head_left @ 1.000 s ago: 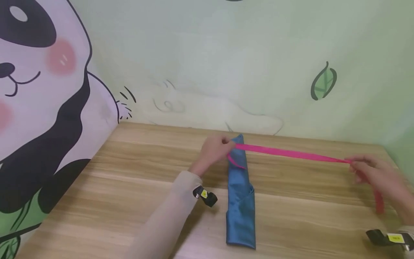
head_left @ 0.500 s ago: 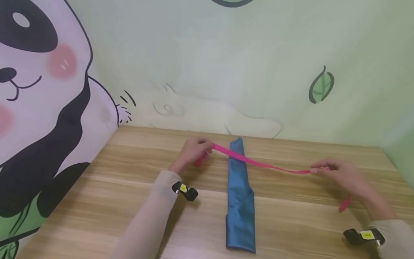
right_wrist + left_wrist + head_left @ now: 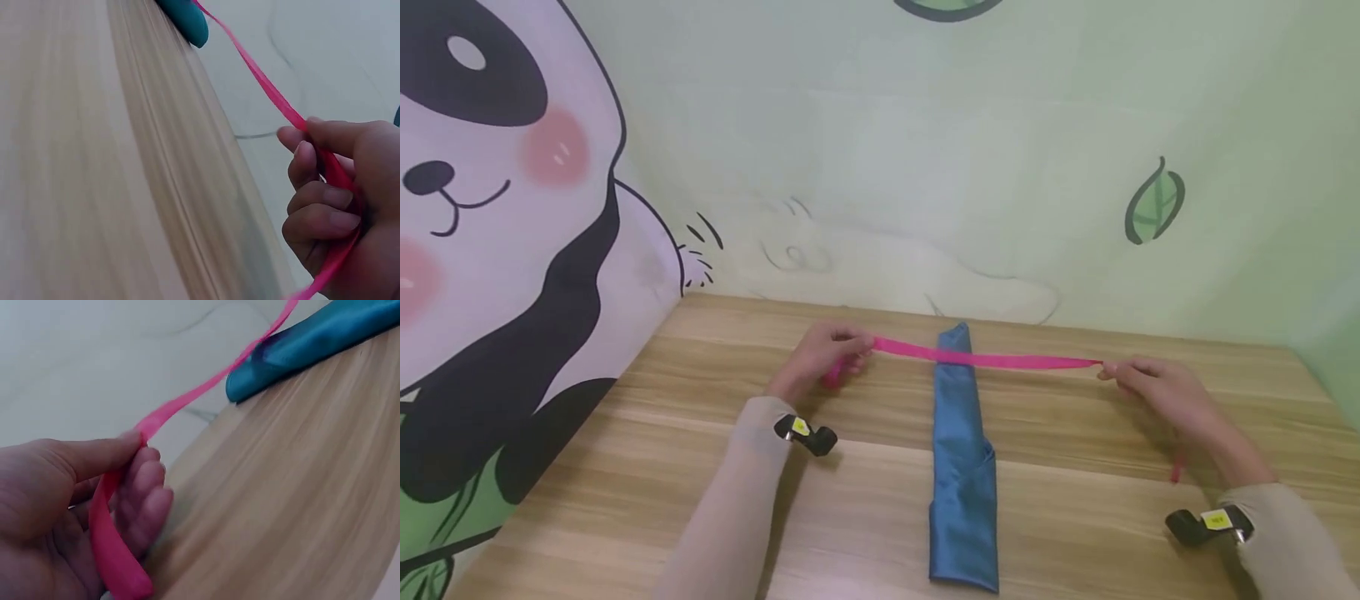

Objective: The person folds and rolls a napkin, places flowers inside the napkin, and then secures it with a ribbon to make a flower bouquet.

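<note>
Two hands are engaged with one pink ribbon point(image 3: 1022, 361). The left hand point(image 3: 826, 354) is above the tabletop point(image 3: 865, 500), toward its far left corner, and pinches the ribbon between thumb and forefinger; its other fingers are bent. A loose length drops from that pinch past the palm (the left wrist view shows this best). The right hand point(image 3: 1161, 387) is toward the far right corner and likewise pinches the ribbon between thumb and fingertip, its remaining fingers curled in around the trailing part; the tail hangs below the wrist.

Between the hands the ribbon runs nearly straight, roughly along the far edge of the tabletop, and crosses over the far end of a blue satin cloth point(image 3: 958, 467). Whether it touches the cloth there cannot be told. The cloth lies folded into a long strip, its narrow tip at the far edge and its wider end toward the near edge.

Both forearms wear light sleeves point(image 3: 722, 508), each with a small black device point(image 3: 1206, 525) at the cuff bearing a yellow label. A wall point(image 3: 880, 125) painted with a leaf point(image 3: 1154, 204) stands behind the far edge; a painted panda point(image 3: 647, 242) borders the left edge.
</note>
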Available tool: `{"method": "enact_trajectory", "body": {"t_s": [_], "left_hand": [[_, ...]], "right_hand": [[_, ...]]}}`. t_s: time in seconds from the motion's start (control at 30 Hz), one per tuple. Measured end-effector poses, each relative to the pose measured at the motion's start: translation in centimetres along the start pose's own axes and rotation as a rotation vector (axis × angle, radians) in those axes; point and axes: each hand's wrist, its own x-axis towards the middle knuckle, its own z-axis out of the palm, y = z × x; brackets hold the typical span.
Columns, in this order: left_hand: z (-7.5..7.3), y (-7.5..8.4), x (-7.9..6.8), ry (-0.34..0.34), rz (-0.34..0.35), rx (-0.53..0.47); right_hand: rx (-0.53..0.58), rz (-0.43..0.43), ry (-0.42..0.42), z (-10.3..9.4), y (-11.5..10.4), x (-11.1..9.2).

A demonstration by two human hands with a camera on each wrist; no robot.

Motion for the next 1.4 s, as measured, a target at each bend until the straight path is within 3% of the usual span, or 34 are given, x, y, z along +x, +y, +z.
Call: {"method": "enact_trajectory", "body": {"t_s": [0.17,0.3,0.43,0.67,0.83,1.4], "left_hand": [[-0.2,-1.0,0.5,0.056,-0.036,-0.093],[-0.2,-1.3,0.9,0.091,-0.033,-0.100],[-0.2,-1.4,1.1,0.114,-0.017,-0.063],[0.0,-1.6,1.7,0.154,0.006,-0.021],[0.1,-1.7,2.2,0.230,0.003,0.037],[0.9,-1.8,4.2,0.486,0.076,0.088]], "right_hand": [[0.055,0.041,0.040,0.7,-0.1,1.1],[0.201,0.075,0.076,1.5,-0.2,1.8],[0.350,0.126,0.107,2.4,-0.2,2.7],[0.424,0.149,0.149,3.4,0.0,4.7],[0.493,0.124,0.196,3.8,-0.1,6.0],[0.315,0.186,0.386,5.4,-1.3,8.2]]}}
